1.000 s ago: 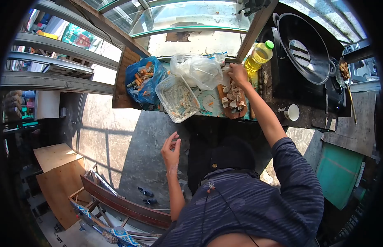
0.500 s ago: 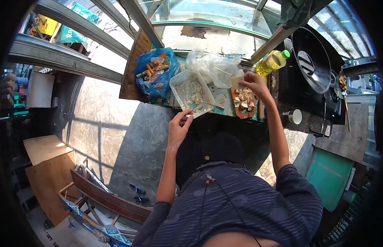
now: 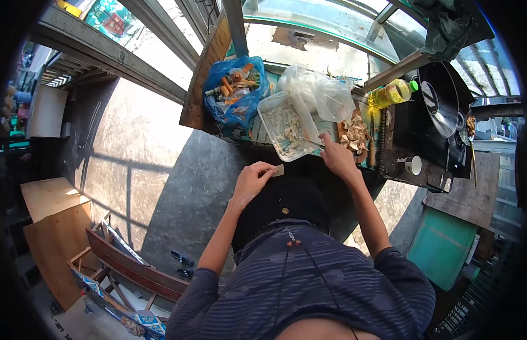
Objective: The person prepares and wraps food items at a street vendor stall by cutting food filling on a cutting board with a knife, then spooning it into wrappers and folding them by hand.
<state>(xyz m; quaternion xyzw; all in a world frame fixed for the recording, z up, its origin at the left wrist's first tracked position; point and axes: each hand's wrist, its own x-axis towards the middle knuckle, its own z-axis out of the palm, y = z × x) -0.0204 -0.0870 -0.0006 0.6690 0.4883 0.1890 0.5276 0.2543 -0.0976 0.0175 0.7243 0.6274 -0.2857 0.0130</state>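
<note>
While a small, pale, flat sheet [image 3: 279, 170] is pinched between thumb and fingers of the left hand [image 3: 265, 174], just short of the near edge of the clear, rectangular plastic tub [image 3: 297, 153], the thin, dark-looking utensil [image 3: 312, 142] is gripped at its handle end by the right hand [image 3: 327, 145], just right of the tub. Utensil's long axis: slanted from the whitish, shredded mixture [image 3: 289, 133] in the tub, over the right rim, to the right fingers; these are closed narrow, exact contact partly hidden. Mixture lies leftward of them, forward of the sheet. Crumpled beige pieces [image 3: 354, 136] are seen right of the tub.
</note>
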